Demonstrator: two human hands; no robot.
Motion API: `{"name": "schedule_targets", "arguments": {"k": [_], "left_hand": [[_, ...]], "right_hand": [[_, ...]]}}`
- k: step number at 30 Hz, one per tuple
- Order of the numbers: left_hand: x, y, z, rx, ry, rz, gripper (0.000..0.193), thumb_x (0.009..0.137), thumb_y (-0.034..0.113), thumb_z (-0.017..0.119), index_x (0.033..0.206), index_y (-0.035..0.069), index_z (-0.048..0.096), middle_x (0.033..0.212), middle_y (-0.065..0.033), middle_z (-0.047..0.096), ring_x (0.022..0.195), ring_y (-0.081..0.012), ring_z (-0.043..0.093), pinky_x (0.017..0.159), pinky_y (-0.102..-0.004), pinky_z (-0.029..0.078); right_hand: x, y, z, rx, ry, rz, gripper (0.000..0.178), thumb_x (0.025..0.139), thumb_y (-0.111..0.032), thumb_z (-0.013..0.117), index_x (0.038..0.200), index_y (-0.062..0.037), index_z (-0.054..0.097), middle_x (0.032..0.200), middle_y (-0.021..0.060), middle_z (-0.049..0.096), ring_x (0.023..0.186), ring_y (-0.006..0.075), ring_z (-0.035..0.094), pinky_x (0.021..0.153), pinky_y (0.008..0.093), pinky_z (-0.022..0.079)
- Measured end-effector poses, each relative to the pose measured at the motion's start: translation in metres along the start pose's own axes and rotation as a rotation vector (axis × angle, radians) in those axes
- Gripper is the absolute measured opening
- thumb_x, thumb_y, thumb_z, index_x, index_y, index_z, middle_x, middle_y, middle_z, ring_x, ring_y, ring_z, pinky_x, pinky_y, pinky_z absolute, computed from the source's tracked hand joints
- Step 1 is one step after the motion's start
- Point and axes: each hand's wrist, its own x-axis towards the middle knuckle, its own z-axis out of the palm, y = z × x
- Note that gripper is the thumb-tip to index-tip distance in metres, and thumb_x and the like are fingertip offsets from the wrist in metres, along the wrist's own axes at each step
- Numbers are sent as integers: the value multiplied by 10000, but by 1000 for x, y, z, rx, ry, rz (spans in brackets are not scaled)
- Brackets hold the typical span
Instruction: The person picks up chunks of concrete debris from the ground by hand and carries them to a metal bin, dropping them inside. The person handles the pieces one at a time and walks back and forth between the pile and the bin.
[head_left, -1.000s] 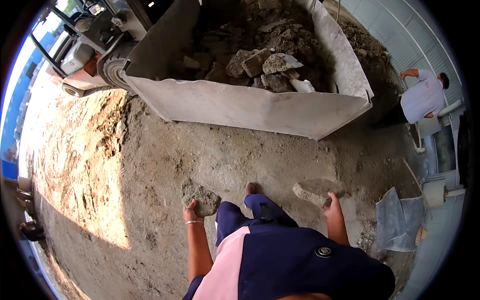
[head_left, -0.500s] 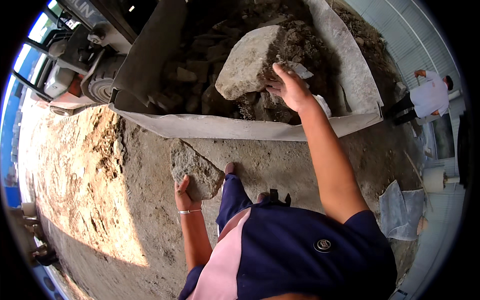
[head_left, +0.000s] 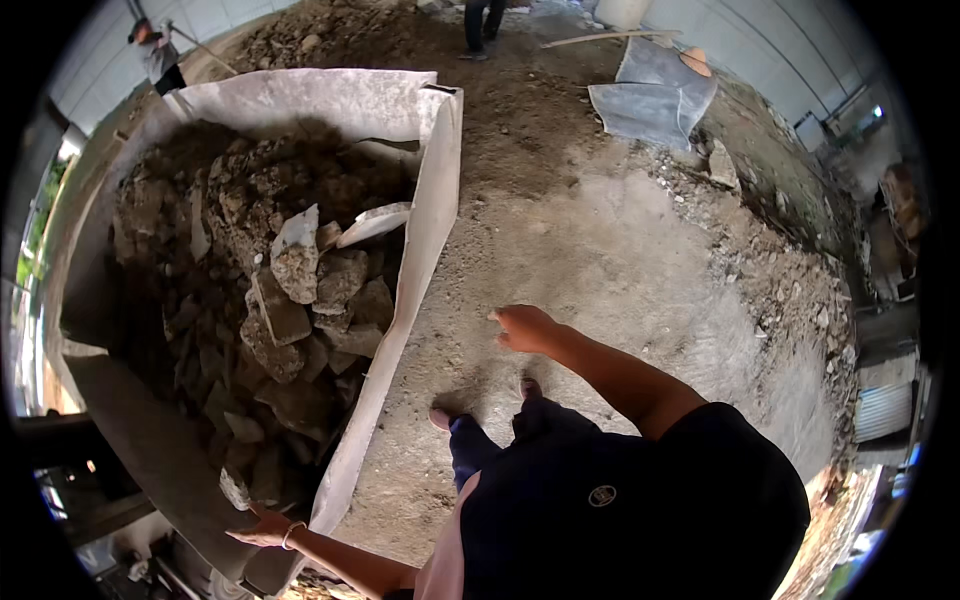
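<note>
Rubble (head_left: 281, 310), retained by bin (head_left: 430, 215) walls; left hand (head_left: 264, 528) spread wide, held over near corner; right hand (head_left: 525, 328), loosely curled, empty, kept outside.

The big pale bin (head_left: 432, 225) over there stands on the dusty floor (head_left: 570, 230), loaded with broken stones (head_left: 282, 308) and dark dirt (head_left: 240, 175). Across the floor lie a creased grey sheet (head_left: 650, 108), a long stick (head_left: 598, 39) and a strip of loose rubble (head_left: 785, 285).

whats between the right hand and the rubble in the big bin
In the head view, a strip of dirt floor and then the bin's side wall lie between the right hand and the rubble.
</note>
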Motion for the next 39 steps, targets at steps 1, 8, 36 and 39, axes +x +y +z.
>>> {"name": "schedule_targets", "arguments": {"k": [1,8,36,39], "left_hand": [[-24,44,-16,-85,23,238,636,678,261,580,1170,6,268,1159,-169,338,1055,-302,338,882,-394,275],[-228,273,-88,-924,-890,991,655,594,73,571,1175,42,271,1201,-171,271,1087,-331,273,888,-429,226],[-671,539,-39,-15,-1934,-5,413,737,146,444,1111,7,338,1117,-122,388,987,-284,412,749,-425,378],[-784,628,-105,-130,-2042,372,502,691,79,466,1151,35,270,1102,-139,401,980,-294,416,782,-401,355]], "right_hand": [[-32,40,1,25,93,120,338,627,-206,554,886,1,491,694,166,545,729,274,539,625,341,429],[-229,169,105,422,68,760,263,610,-270,516,744,-50,570,720,137,561,718,286,530,650,358,423],[-548,431,98,1314,967,1490,265,699,-140,545,893,38,514,689,118,570,560,147,554,491,238,449],[-587,425,124,1595,1232,1738,211,717,-164,535,816,22,531,666,108,559,538,156,544,445,245,432]]}}
